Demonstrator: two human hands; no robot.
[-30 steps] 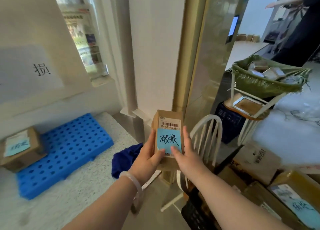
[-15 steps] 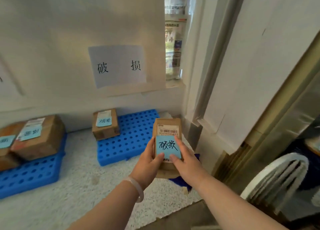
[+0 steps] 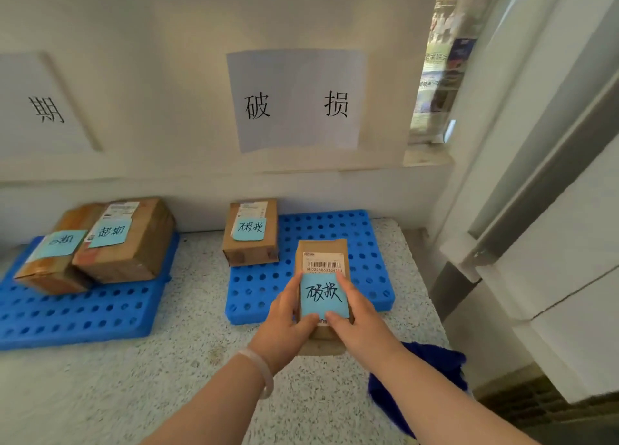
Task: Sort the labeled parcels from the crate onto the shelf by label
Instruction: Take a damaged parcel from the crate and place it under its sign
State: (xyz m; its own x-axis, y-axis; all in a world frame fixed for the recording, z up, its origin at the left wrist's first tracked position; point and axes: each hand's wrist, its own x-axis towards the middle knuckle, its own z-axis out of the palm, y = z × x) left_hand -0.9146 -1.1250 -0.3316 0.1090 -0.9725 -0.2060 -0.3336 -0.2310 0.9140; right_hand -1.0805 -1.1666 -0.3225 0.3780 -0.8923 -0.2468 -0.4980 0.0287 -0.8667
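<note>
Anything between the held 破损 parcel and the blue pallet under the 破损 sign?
Nothing visible. The left hand and right hand grip the held parcel over the blue pallet below the 破损 sign, and the perforated surface around it is bare. The other 破损 parcel sits at the pallet's back left corner, apart from it.

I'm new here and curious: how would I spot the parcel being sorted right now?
Under the wall sign reading 破损 lies the right-hand blue tray. At its near edge, the left hand and right hand hold a small brown parcel. Unlike the other parcel at the tray's back, it is held.
</note>
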